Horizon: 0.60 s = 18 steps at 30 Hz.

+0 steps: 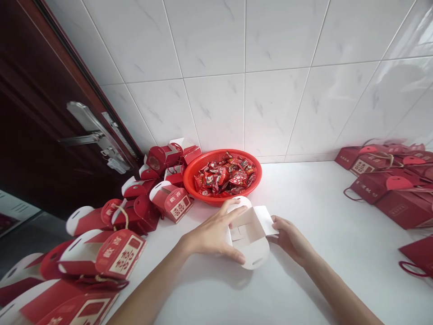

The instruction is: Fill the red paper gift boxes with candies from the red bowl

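Observation:
An open paper gift box (248, 232) with a white inside is between my two hands over the white table. Its flaps stand up and outward, and the inside shows only the folded bottom. My left hand (216, 234) is wrapped around the box's left side, thumb along the near rounded flap and fingers at the far one. On the right, my right hand (289, 237) pinches the white side flap (265, 220) between thumb and fingers. Just beyond the box stands a red plastic basket (189, 180) full of red-wrapped candies (223, 176).
Several red gift boxes (172, 201) with white-lined flaps crowd the table's left side. More closed dark-red boxes (368, 185) with cord handles line the right. A tiled wall (216, 113) rises behind, and a dark door (43, 90) with a metal handle is at left.

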Each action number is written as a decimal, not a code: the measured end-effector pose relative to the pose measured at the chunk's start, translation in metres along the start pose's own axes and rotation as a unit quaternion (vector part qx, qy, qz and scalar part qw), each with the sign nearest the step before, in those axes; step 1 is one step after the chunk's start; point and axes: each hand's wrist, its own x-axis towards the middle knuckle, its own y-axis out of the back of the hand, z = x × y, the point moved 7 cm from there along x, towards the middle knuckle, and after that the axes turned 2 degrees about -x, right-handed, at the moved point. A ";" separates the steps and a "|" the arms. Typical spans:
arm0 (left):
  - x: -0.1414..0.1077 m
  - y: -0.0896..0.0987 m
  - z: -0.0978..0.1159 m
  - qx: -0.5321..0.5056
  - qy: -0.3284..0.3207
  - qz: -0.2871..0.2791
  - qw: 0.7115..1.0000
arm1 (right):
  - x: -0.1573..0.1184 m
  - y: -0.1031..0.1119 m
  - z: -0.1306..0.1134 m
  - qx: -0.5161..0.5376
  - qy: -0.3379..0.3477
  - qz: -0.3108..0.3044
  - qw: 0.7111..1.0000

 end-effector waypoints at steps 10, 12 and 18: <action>0.006 0.052 0.037 -0.027 -0.148 0.101 0.983 | 0.004 0.007 -0.003 0.048 0.047 0.031 0.997; 0.016 0.083 0.031 -0.037 -0.161 0.196 0.967 | 0.006 0.010 -0.002 0.035 0.050 0.039 0.997; 0.097 0.153 -0.019 0.047 -0.064 0.262 0.962 | 0.008 0.020 -0.002 -0.062 0.093 0.092 0.990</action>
